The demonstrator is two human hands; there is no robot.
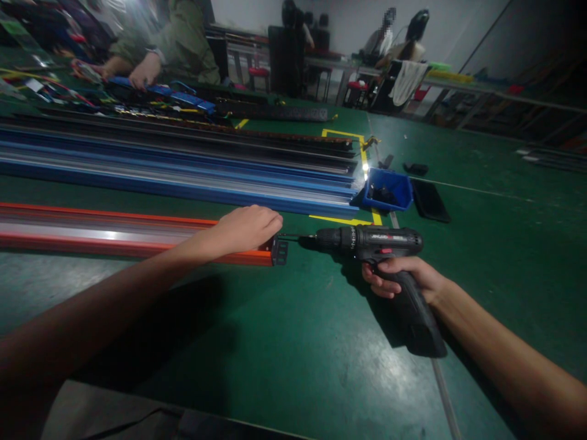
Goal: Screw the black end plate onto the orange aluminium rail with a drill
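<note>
My right hand (pixel 403 278) is wrapped round the handle of a black cordless drill (pixel 389 241), which lies level with its long thin bit pointing left. The bit's tip reaches the black end cap (pixel 280 252) of a long orange metal profile (pixel 247 256). Over that same end, my left hand (pixel 252 226) is closed on the profile, its fingers bent down at the cap. What the fingertips pinch there is hidden by the hand. Whether the bit touches a screw cannot be made out.
Behind the orange profile lie several long blue profiles (pixel 229 180) and dark strips. A blue bin (pixel 389 190) with small black parts stands at their right end, beside a black phone-like slab (pixel 430 200). Across the green table (pixel 495 256), a co-worker's hands (pixel 145 70) handle blue parts among wires.
</note>
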